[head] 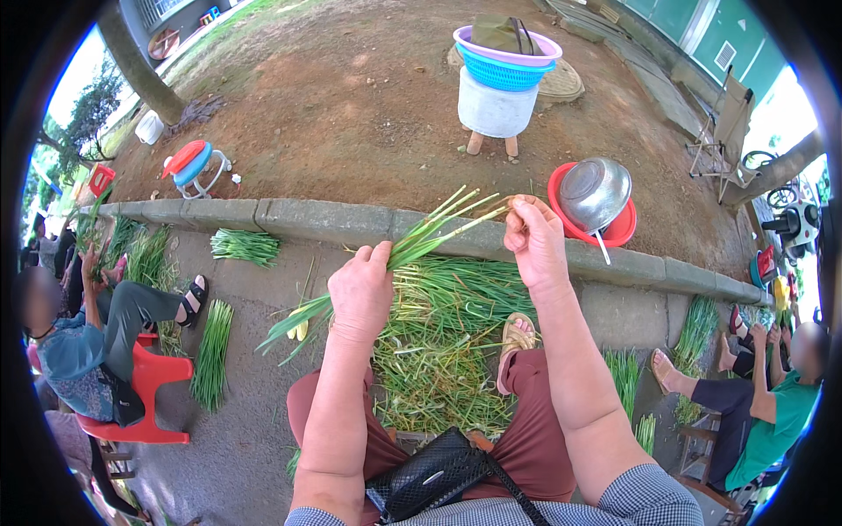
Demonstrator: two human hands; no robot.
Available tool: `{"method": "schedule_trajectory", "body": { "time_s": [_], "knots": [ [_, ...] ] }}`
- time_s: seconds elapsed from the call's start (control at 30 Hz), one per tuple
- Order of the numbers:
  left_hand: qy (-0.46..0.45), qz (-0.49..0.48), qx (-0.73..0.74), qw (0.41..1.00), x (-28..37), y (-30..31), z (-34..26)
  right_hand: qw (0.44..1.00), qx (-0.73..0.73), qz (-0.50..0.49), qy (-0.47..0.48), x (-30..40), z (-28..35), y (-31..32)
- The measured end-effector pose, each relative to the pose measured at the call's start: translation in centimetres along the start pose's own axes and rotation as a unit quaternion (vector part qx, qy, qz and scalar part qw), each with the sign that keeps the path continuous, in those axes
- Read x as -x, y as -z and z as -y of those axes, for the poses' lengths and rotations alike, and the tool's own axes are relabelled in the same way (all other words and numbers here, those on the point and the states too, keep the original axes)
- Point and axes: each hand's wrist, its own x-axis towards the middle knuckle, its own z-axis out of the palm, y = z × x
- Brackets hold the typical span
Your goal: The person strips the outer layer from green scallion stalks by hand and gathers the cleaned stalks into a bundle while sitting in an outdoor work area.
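My left hand (360, 289) is closed around a small bunch of garlic chives (421, 244). The pale stem ends point up and right, and the green leaves hang out below my fist to the left. At the stem ends, my right hand (536, 230) pinches the tip of a stalk with a brownish bit between thumb and fingers. Under my hands a thick pile of chives (467, 286) lies along the kerb. Nearer to me, between my feet, is a heap of yellowed trimmings (441, 388). A black handbag (431, 477) rests on my lap.
A stone kerb (322, 220) runs across ahead. Beyond it stand a red basin (625, 230) with a metal colander (595, 194) and a white stool (496, 108) bearing baskets. Chive bundles (214, 355) lie at left. People sit on both sides, one on a red chair (151, 388).
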Motion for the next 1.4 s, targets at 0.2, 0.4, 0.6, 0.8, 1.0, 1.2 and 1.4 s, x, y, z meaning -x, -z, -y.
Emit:
{"method": "schedule_trajectory", "body": {
  "time_s": [0.2,0.4,0.6,0.8,1.0,1.2,1.4],
  "knots": [
    [0.003,-0.017,0.042,0.999,0.0,0.0,0.4,0.997,-0.07,-0.003,-0.022,-0.7,0.6,1.3],
    [0.032,-0.013,0.055,0.998,-0.1,0.2,0.8,0.993,-0.11,-0.012,-0.03,-1.3,1.0,2.4],
    [0.067,-0.048,0.085,0.993,-0.4,0.9,1.4,0.99,-0.13,-0.021,-0.055,-1.6,1.0,3.6],
    [0.135,-0.094,0.157,0.974,-0.9,1.5,2.6,0.997,-0.032,-0.011,-0.07,-1.3,0.8,3.3],
    [0.19,-0.089,0.343,0.915,-1.2,2.4,3.1,0.928,0.352,0.083,-0.091,0.4,0.1,0.6],
    [0.224,-0.042,0.581,0.782,-1.3,1.6,3.7,0.601,0.731,0.316,0.069,2.5,-5.3,0.7],
    [0.26,0.035,0.737,0.623,-1.2,2.9,2.7,0.389,0.776,0.496,-0.027,6.7,-8.5,-2.9]
  ]
}}
